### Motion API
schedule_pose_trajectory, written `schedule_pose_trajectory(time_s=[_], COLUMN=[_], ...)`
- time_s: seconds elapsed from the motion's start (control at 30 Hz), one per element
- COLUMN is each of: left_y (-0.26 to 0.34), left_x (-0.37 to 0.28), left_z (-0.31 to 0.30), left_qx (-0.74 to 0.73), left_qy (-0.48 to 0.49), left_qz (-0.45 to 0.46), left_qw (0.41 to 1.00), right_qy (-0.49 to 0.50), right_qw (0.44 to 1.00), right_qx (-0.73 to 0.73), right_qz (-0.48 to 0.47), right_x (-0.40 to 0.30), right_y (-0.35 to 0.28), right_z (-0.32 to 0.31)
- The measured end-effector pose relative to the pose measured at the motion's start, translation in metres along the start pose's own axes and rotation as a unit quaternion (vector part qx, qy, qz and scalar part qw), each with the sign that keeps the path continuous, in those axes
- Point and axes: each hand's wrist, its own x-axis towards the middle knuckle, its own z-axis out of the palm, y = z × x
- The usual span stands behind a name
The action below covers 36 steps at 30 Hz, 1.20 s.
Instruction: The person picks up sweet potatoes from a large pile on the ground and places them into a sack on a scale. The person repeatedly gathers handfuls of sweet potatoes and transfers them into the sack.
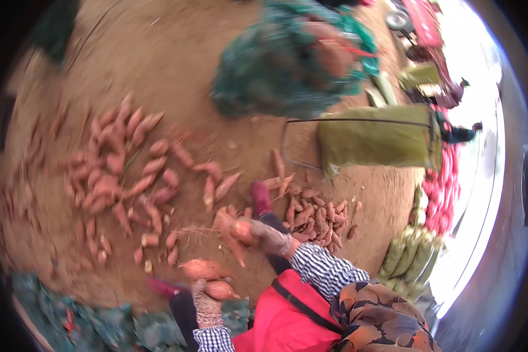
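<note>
My left hand (pixel 207 303), in a patterned work glove, is at the lower middle, its fingers closed on a sweet potato (pixel 220 290). A larger hairy-rooted sweet potato (pixel 204 269) lies against its fingertips. My right hand (pixel 270 237), in a soiled glove, grips a rounded sweet potato (pixel 243 231); other long, rooty sweet potatoes lie just beside and beneath it. Between and beyond my feet is bare soil. A loose heap of sweet potatoes (pixel 108 176) spreads to the left, and a denser pile of smaller ones (pixel 319 218) lies right of my right foot. Motion blurs some details.
A full green mesh sack (pixel 281 70) stands ahead, near an olive sack (pixel 374 138) on a metal-framed stand. More green mesh sacks (pixel 110 328) lie at lower left. Stacked olive sacks (pixel 407 255), pink sacks (pixel 442 193), people and a red vehicle (pixel 424 22) are at the right.
</note>
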Motion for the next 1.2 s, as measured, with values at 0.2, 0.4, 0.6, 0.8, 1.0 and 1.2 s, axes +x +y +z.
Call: schedule_pose_trajectory(time_s=[0.2, 0.4, 0.6, 0.8, 1.0, 1.2], left_y=[-0.118, -0.308, -0.402, -0.36, -0.264, -0.033], left_x=[0.069, 0.103, 0.169, 0.172, 0.157, 0.067], left_z=[0.304, 0.577, 0.668, 0.529, 0.225, 0.121], left_qx=[0.091, 0.287, 0.273, 0.371, 0.34, 0.21], left_qy=[-0.16, -0.343, -0.183, -0.358, 0.01, 0.137], left_qz=[-0.125, -0.193, -0.271, -0.195, -0.06, 0.011], left_qw=[0.975, 0.873, 0.905, 0.834, 0.939, 0.968], right_qy=[0.297, 0.52, 0.617, 0.616, 0.52, 0.205], right_qw=[0.939, 0.726, 0.678, 0.577, 0.581, 0.741], right_qx=[0.032, -0.101, -0.24, -0.397, -0.49, -0.626], right_qz=[-0.169, -0.439, -0.319, -0.36, -0.391, -0.134], right_x=[-0.226, -0.424, -0.441, -0.412, -0.219, 0.014], right_y=[-0.149, -0.288, -0.415, -0.357, -0.252, -0.084], right_z=[-0.095, -0.193, -0.304, -0.316, -0.145, -0.026])
